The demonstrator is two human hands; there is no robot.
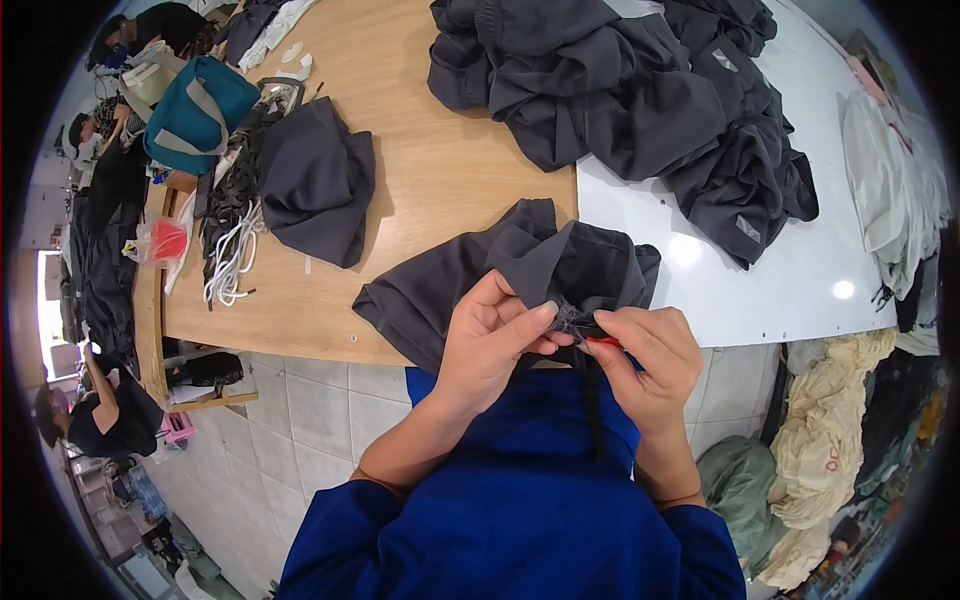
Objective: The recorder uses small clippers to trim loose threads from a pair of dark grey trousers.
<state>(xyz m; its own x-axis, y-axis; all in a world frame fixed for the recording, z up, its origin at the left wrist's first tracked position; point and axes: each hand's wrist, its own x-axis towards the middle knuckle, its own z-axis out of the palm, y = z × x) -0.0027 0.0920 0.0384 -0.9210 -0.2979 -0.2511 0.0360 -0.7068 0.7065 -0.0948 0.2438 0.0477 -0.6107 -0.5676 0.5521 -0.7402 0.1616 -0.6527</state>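
The dark grey garment lies at the near edge of the wooden table, its near hem drawn over the edge toward the person's blue-clad chest. Both hands meet at that hem, right in the middle of the view. The left hand has its grip closed on a bunched fold of the fabric, thumb pressing across the fingers, with the cloth gathered to a small puckered point just right of the thumb tip. The right hand has its grip pinched together on a small red tool, whose tip points left toward that puckered point; what kind of tool it is cannot be told.

So the working spot sits between the two grips, touching the left fingers and just left of the right fingertips. A dark cord or strap hangs straight down from that spot, toward the near side, along the blue top. The garment's bulk spreads away from the hands to the far left and far right, so its long axis runs across the table edge, left to right.

Farther off, a pile of grey garments sits at the far right, well apart, and one folded grey piece lies at the far left, beside white cords and a teal bag.
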